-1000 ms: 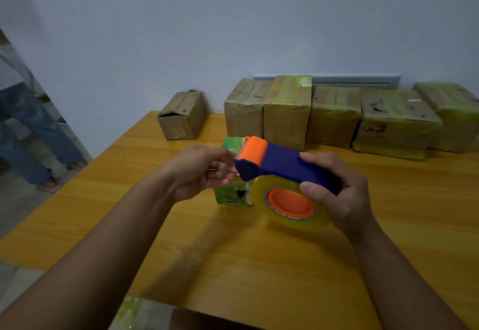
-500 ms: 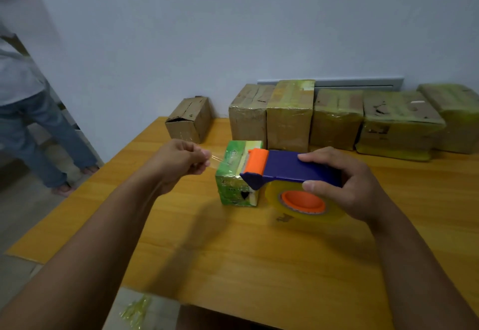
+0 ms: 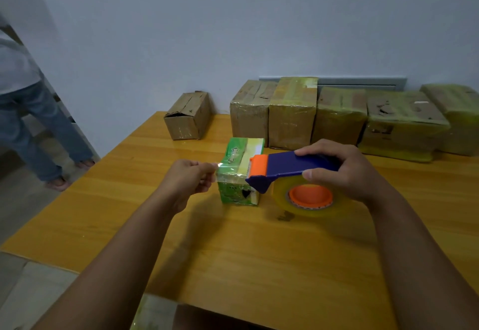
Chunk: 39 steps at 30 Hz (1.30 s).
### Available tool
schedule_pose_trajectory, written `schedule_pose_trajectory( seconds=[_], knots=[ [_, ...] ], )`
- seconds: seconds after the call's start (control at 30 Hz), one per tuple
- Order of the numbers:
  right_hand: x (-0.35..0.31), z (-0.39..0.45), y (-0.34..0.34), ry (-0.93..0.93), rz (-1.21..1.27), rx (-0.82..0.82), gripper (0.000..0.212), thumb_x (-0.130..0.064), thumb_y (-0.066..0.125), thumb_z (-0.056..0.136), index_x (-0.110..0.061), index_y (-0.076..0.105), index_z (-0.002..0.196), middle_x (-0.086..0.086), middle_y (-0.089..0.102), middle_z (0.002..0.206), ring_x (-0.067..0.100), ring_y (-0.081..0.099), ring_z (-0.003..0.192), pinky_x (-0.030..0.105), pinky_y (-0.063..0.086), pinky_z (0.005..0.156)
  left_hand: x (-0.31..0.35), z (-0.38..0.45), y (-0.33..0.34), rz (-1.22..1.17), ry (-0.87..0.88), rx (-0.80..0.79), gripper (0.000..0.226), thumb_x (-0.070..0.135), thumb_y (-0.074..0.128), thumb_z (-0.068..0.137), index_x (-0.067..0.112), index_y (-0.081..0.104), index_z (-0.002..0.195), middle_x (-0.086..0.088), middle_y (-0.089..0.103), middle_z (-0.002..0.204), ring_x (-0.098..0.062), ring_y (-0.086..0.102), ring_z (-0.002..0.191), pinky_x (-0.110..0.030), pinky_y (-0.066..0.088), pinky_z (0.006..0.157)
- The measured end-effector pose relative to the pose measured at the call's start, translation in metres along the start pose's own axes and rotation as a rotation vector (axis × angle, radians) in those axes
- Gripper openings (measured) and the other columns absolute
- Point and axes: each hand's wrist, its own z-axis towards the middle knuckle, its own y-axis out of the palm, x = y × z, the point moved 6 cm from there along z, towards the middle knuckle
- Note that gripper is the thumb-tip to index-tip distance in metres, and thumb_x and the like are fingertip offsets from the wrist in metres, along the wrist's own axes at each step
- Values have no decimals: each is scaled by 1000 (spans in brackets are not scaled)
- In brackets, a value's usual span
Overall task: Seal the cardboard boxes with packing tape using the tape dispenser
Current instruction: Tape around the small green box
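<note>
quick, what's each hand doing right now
Left hand: closed, pinching the free end of the tape.
Right hand: closed around the tape dispenser.

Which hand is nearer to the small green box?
Left. The left hand pinches tape at the green box's left edge; the right hand holds the tape dispenser to its right.

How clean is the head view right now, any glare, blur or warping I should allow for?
Head view: dim, even light; soft shadows under the left hand and tape dispenser; glare on the pulled tape over the green box; wide-angle bending at the edges; the person at the left is slightly blurred.
</note>
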Motion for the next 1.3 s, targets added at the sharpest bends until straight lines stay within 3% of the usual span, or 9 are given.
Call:
schedule_pose_trajectory(
  seconds=[0.13, 0.27, 0.33, 0.4, 0.47, 0.53, 0.77, 0.97, 1.3],
  knots=[
    [5, -1, 3, 15, 20, -2, 42, -53, 68, 66, -40, 70, 106, -13, 63, 108, 11, 62, 99, 20, 51, 70, -7, 1, 2, -5, -73, -47, 27, 17, 62, 93, 7, 58, 68, -10, 59, 66, -16, 51, 55, -27, 45, 55],
    [12, -5, 3, 24, 42, 9, 42, -52, 69, 67, -41, 70, 108, -10, 62, 107, 14, 62, 98, 23, 51, 67, -14, 2, 3, 235, -150, -90, 42, 43, 54, 95, 2, 61, 89, -14, 69, 76, -22, 63, 64, -29, 53, 58],
    [14, -7, 3, 28, 47, 28, 42, -52, 69, 68, -39, 70, 108, -7, 62, 108, 15, 62, 96, 23, 51, 67, -10, 2, -1, 511, 29, 83, 42, 47, 48, 96, 8, 63, 99, -10, 72, 92, -22, 66, 77, -34, 55, 67],
    [14, -8, 4, 25, 51, 50, 44, -51, 70, 68, -36, 70, 108, -5, 62, 107, 15, 62, 94, 23, 50, 67, 4, -13, 4, 710, 423, 288, 36, 38, 47, 97, 15, 62, 120, -4, 66, 119, -18, 61, 101, -33, 50, 80],
    [13, -8, 10, 24, 60, 72, 44, -51, 69, 67, -35, 70, 108, -8, 63, 104, 13, 61, 92, 21, 49, 66, 7, -29, 26, 847, 742, 216, 47, 34, 50, 92, 17, 54, 136, 0, 55, 138, -17, 52, 122, -35, 47, 93],
    [12, -5, 19, 25, 54, 95, 45, -52, 69, 67, -36, 69, 108, -7, 62, 103, 12, 61, 92, 20, 48, 66, -3, -29, 39, 1046, 868, 144, 55, 40, 57, 89, 18, 51, 139, -2, 50, 143, -19, 47, 130, -38, 44, 100],
    [7, 1, 44, 24, 49, 118, 47, -58, 66, 69, -41, 64, 113, -12, 58, 110, 9, 59, 101, 20, 52, 73, -15, -4, 31, 1126, 858, 239, 65, 64, 44, 88, 19, 55, 134, -11, 56, 138, -30, 50, 129, -46, 31, 108],
    [8, 0, 43, 14, 34, 87, 49, -57, 68, 71, -38, 65, 116, -11, 58, 110, 9, 60, 98, 17, 49, 72, -12, 3, 39, 1084, 811, 327, 56, 51, 60, 80, 18, 62, 124, -8, 62, 129, -26, 54, 125, -52, 34, 109],
    [4, 0, 38, 9, -47, 103, 43, -47, 72, 73, -35, 66, 113, -11, 59, 104, 9, 59, 91, 14, 44, 67, -14, 12, 27, 964, 860, 301, 52, 52, 54, 84, 23, 62, 127, -5, 60, 134, -23, 49, 130, -50, 34, 109]
  ],
)
